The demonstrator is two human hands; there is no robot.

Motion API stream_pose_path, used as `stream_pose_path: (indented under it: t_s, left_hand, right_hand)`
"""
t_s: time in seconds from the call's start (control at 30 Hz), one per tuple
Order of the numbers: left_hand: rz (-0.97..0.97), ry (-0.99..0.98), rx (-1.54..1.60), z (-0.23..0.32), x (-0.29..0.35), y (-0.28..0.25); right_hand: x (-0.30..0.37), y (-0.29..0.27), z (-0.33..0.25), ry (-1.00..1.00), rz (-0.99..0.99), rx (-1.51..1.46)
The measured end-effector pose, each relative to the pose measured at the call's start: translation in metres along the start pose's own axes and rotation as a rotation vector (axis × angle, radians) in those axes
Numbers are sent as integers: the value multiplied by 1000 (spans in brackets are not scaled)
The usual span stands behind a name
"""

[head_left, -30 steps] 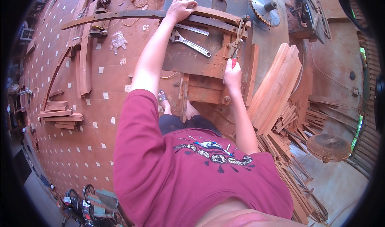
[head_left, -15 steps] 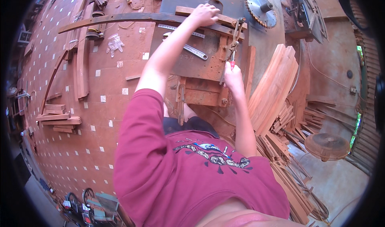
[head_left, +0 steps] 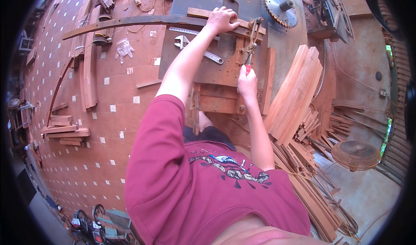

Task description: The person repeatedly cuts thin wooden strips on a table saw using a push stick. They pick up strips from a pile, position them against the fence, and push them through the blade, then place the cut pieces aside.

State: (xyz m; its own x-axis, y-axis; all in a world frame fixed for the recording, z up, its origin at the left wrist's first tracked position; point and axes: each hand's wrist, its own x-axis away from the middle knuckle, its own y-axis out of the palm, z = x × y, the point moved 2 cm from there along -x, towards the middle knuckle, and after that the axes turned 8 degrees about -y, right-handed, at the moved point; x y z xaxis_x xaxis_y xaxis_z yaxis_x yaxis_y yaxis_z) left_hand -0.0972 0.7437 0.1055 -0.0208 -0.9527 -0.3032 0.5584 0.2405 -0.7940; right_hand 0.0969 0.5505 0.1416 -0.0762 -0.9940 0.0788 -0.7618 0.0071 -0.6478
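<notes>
My left hand (head_left: 222, 20) is over the edge of a short wooden strip (head_left: 197, 13) on the metal machine table (head_left: 186, 63), fingers bent and closed on it. Below the strip lies a long, curved dark wooden piece (head_left: 130, 21), which sticks out far to the left. My right hand (head_left: 247, 85) is wrapped round the red handle of a toggle clamp (head_left: 250, 48), its metal arm reaching up to the right end of the strip. An adjustable wrench (head_left: 199, 50) and a steel ruler (head_left: 184, 30) lie beside my left forearm, which partly covers both.
A round toothed saw blade (head_left: 279, 9) stands at the far right of the table. Long planks (head_left: 294, 93) are stacked to the right, near a round fan (head_left: 355, 155). On the tiled floor at left are a plastic glove (head_left: 124, 49) and small wood blocks (head_left: 65, 130).
My right hand and the clamp handle have shifted slightly left. The left hand has moved little on the strip, and the wrench's head now shows beside my forearm.
</notes>
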Motion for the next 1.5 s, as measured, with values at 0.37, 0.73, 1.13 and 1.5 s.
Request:
stream_pose_path:
  t_s: [0.37, 0.73, 1.13, 1.5]
  left_hand:
    - [54, 20, 1, 6, 6, -4]
    - [156, 79, -41, 4, 6, 4]
    - [358, -166, -490, -78, -28, -25]
    - [274, -375, -300, -153, -74, -35]
  right_hand:
    - [4, 0, -8, -88, 66, 20]
    - [-3, 4, 4, -8, 39, 74]
    - [-69, 11, -14, 7, 30, 70]
    - [-157, 27, -35, -4, 35, 35]
